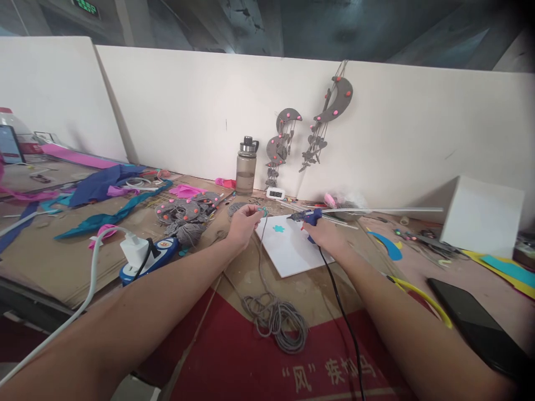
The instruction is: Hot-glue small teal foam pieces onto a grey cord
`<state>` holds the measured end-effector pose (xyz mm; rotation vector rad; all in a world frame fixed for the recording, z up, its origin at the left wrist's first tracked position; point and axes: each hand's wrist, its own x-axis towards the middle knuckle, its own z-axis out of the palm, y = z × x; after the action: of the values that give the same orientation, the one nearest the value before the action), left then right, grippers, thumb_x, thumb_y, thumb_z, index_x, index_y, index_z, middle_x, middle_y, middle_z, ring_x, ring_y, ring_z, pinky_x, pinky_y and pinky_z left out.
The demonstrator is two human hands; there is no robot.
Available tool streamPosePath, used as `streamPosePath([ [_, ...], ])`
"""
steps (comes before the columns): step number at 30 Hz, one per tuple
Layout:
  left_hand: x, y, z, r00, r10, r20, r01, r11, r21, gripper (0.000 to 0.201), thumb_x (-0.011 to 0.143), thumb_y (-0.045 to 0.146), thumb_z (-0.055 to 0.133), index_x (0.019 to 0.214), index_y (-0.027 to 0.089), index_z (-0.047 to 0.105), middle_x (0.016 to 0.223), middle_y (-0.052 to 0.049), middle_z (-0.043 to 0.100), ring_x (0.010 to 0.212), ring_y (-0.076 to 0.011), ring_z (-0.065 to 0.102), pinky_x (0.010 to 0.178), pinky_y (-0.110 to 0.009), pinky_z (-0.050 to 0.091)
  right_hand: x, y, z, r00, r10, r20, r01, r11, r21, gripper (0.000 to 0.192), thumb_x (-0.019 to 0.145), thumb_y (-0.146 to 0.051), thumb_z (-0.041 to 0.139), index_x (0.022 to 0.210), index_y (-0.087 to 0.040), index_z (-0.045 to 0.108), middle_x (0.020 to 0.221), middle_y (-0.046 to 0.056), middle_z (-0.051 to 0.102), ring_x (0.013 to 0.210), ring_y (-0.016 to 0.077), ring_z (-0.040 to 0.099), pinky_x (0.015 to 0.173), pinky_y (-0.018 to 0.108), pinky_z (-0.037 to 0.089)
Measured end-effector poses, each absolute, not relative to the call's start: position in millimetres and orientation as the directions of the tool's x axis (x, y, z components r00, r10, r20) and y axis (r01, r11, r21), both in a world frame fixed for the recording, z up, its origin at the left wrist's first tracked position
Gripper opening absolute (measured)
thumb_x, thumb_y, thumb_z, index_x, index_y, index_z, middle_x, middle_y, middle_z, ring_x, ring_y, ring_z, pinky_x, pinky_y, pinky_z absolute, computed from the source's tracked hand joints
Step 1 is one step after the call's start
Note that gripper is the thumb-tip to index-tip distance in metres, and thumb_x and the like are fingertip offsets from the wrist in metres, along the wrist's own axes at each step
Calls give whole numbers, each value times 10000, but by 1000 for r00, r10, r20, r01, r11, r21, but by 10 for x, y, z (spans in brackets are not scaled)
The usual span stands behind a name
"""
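Observation:
My left hand [244,224] pinches a small teal cutout [264,211] at its fingertips. From there a grey yarn [261,256] hangs down to a loose coil [284,328] on the cardboard. My right hand [324,229] is wrapped round a blue hot glue gun [312,216], its nozzle pointing left towards the cutout but apart from it. Beneath lies a white board [288,262], with a teal flower-shaped piece [278,228] on top. A black cord [340,301] runs from the gun towards me.
A water bottle [246,170] and a small digital clock [275,193] stand at the back. Grey moon hangings [340,100] hang on the white panel. Left are a power strip [156,259] and yarn pieces [184,214]; right are yellow-handled scissors [426,295] and a phone [472,323].

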<state>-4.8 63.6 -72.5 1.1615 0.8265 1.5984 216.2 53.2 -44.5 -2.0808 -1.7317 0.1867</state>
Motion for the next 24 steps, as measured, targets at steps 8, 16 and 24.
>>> streamPosePath([
  [8,-23,545,-593,-57,941,334,-196,-339,920,196,669,273,694,764,163,563,599,9,581,513,-94,520,472,-216,376,2081,288,-219,144,932,333,985,-101,-143,379,831,-468,503,749,-125,642,846,239,666,883,343,649,768,444,450],
  [16,31,412,-550,-92,862,498,-33,-503,864,137,685,245,697,765,161,623,728,-3,611,630,-93,516,600,-218,405,1443,119,-329,-8,941,339,290,326,-900,372,762,-384,586,1056,-215,434,985,59,632,850,167,623,769,334,484],
  [24,97,395,-594,-14,917,398,-153,-396,906,191,688,284,705,792,169,592,666,11,593,544,-93,511,547,-239,412,1338,64,-417,-33,979,201,-85,198,-976,265,708,-362,622,859,-211,466,626,-90,467,458,43,382,522,230,454],
])
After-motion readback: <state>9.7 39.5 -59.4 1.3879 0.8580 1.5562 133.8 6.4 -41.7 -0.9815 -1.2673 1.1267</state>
